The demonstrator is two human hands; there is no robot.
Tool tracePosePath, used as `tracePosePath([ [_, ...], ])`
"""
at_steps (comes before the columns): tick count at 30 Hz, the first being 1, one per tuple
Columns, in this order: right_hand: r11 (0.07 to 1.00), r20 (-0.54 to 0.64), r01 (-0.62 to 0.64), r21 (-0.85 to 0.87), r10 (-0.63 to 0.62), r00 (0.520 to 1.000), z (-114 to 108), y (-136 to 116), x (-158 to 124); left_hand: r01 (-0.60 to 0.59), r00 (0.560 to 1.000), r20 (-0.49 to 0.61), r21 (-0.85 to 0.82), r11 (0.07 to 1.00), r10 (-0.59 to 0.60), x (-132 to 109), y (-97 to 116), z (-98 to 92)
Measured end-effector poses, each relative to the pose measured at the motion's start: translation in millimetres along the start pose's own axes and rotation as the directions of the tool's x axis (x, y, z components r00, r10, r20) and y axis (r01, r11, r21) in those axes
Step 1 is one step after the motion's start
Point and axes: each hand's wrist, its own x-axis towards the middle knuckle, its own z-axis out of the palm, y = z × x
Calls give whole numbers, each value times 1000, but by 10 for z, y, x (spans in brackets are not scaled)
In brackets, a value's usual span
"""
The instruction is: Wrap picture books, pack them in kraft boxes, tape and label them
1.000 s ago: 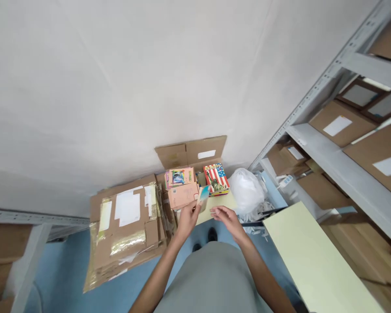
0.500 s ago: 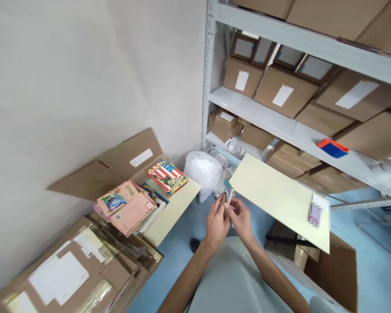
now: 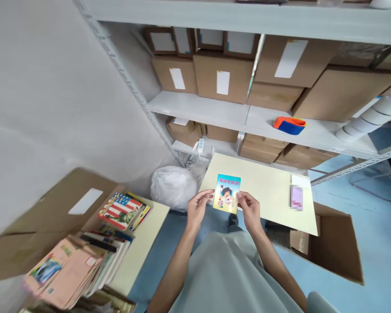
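A small booklet with a blue-to-yellow cover, pink lettering and a cartoon figure faces up in front of me. My right hand pinches its right edge, thumb on the cover. At the left edge is my left hand, thumb and fingers parted; whether the fingertips touch the booklet I cannot tell. Beyond the booklet lies a pale yellow tabletop, with a purple blurred item near its right end.
To the left, stacked books and a flag-covered book sit by an open carton. A white plastic bag stands at the wall. Shelves hold cardboard boxes. An open box is at right.
My view has swung right toward the shelves. The booklet, edge-on between both hands before, now faces me flat. My hands have moved apart to its two sides.
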Motion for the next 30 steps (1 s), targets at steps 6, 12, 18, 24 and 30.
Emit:
tracePosePath([
  [6,1000,-13,-25,6,25,1000,-601,-234,710,43,999,-8,83,996,-42,588,129,765],
  [12,999,-21,-47,-11,47,999,-1049,-405,1210,121,992,23,80,989,-123,953,122,1439],
  [18,995,-41,-95,20,95,995,-1301,-452,1474,228,957,179,17,973,-228,1162,140,1794],
  [24,992,-45,-120,27,121,992,-1394,-398,1571,186,934,274,175,967,-229,1304,222,1958],
  [30,996,-54,-86,-34,84,995,-1439,-323,1587,128,932,309,204,971,-188,1298,181,1953],
])
